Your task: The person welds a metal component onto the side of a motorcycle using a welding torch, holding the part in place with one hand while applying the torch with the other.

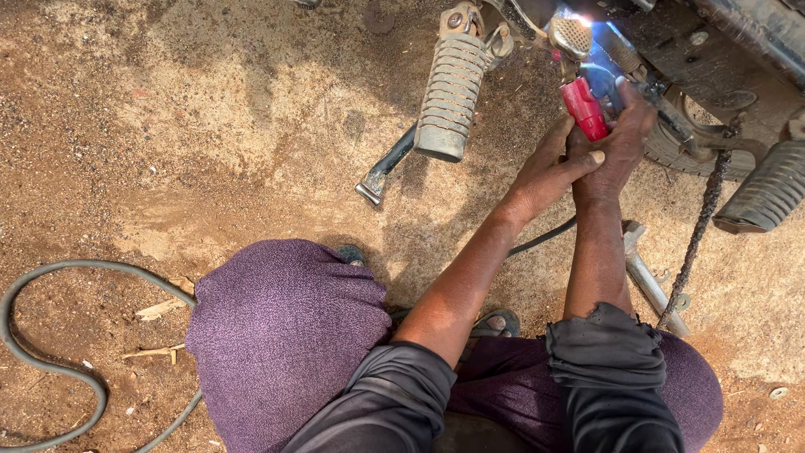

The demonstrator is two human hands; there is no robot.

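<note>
Both my hands grip a red-handled welding electrode holder near the top right. My left hand wraps its lower part from the left, and my right hand closes on it from the right. A bright blue-white arc glow shines at its tip against the underside of a motorcycle. A ribbed rubber footpeg hangs just left of my hands. My knees in purple cloth fill the lower frame.
A second footpeg and a hanging chain are at right. The side stand rests on sandy ground. A wrench lies by my right knee. A grey hose loops at lower left. A black cable runs under my arms.
</note>
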